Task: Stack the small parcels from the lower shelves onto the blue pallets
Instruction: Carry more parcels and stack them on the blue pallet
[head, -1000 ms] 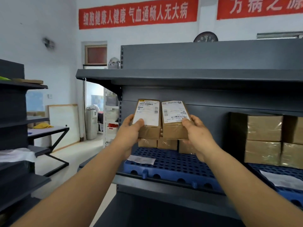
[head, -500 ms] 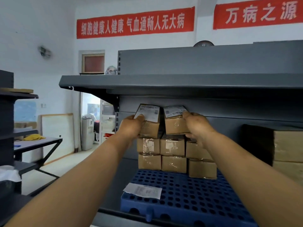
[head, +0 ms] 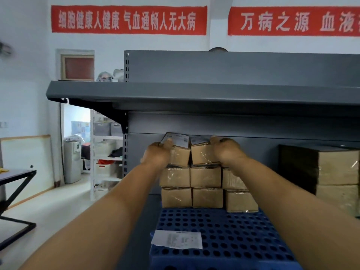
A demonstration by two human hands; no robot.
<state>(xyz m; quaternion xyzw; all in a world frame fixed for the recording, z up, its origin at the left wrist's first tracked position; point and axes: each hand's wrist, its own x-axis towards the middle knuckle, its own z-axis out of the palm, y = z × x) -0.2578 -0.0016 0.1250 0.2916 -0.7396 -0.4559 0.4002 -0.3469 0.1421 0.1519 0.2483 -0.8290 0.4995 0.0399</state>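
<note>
At twelve o'clock on the blue pallet, my left hand and right hand each grip a small parcel atop the stack; uneven seating could topple them forward.

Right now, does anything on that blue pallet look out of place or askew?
A loose white paper slip lies on the blue pallet in front of the parcel stack. The stack's right-hand column sits slightly forward, out of line. Nothing looks damaged or spilled.
</note>
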